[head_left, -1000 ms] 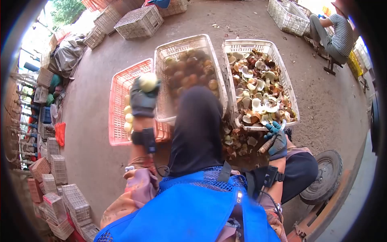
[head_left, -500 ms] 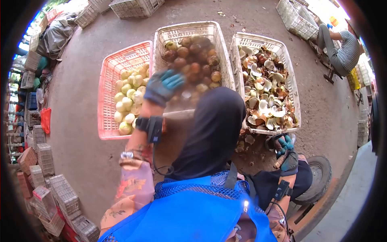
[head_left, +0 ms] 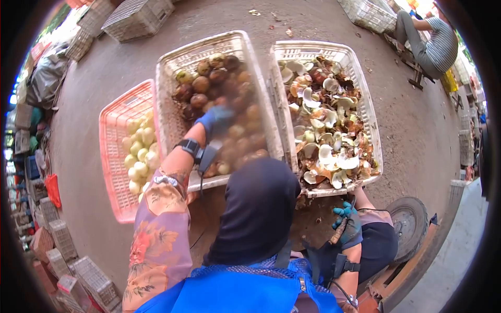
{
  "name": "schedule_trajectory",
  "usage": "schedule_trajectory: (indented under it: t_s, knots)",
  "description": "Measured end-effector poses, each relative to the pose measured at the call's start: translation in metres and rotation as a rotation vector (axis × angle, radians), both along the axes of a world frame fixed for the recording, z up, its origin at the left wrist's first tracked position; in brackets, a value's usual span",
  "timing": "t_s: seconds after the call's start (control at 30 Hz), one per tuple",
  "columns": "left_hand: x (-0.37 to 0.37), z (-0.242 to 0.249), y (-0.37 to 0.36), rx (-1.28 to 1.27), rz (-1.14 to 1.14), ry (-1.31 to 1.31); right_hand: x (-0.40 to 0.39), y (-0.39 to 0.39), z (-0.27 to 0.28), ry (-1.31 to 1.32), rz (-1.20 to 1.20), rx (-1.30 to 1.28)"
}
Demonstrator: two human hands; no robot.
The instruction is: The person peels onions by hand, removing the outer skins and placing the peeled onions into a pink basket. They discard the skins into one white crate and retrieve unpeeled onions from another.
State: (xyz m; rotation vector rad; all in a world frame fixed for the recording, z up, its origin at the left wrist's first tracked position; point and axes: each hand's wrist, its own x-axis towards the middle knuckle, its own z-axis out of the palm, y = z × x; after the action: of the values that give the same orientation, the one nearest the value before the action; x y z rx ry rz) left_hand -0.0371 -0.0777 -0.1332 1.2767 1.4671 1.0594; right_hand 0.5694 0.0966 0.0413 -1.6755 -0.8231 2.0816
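My left hand (head_left: pixel 215 121), in a blue glove, reaches down into the white middle crate (head_left: pixel 164 122). It is over the brown-skinned onions (head_left: pixel 201 83). Motion smears its fingers, and I cannot tell whether they grip an onion. Low on the right, my gloved right hand (head_left: pixel 348 227) is closed around a wooden-handled tool (head_left: pixel 338 232); its working end is hidden. Beyond that hand stands another white crate (head_left: pixel 377 156), filled with onion peels (head_left: pixel 326 117). Left of the middle crate, a pink crate (head_left: pixel 114 180) contains pale peeled onions (head_left: pixel 142 154).
My dark-clad knee (head_left: pixel 263 203) rises against the middle crate's near edge. A wheel (head_left: pixel 409 227) stands at my right. Stacked crates (head_left: pixel 94 279) line the left side, and another crate (head_left: pixel 136 20) sits farther off. A person (head_left: pixel 438 49) sits low at the upper right.
My left hand has gone from the border between the pink and middle crates into the middle crate. The view has shifted and turned. My right hand still grips the wooden-handled tool.
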Motion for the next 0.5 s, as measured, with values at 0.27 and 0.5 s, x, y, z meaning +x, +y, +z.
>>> schedule_trajectory:
  t_s: [0.27,0.5]
  knots:
    - [0.105,0.025,0.023,-0.594,0.124,0.098,-0.024,-0.002,0.003,-0.130,0.243,0.057]
    - [0.141,0.105,0.031,-0.833,-0.239,0.571,-0.028,-0.004,0.000,-0.175,0.305,0.126]
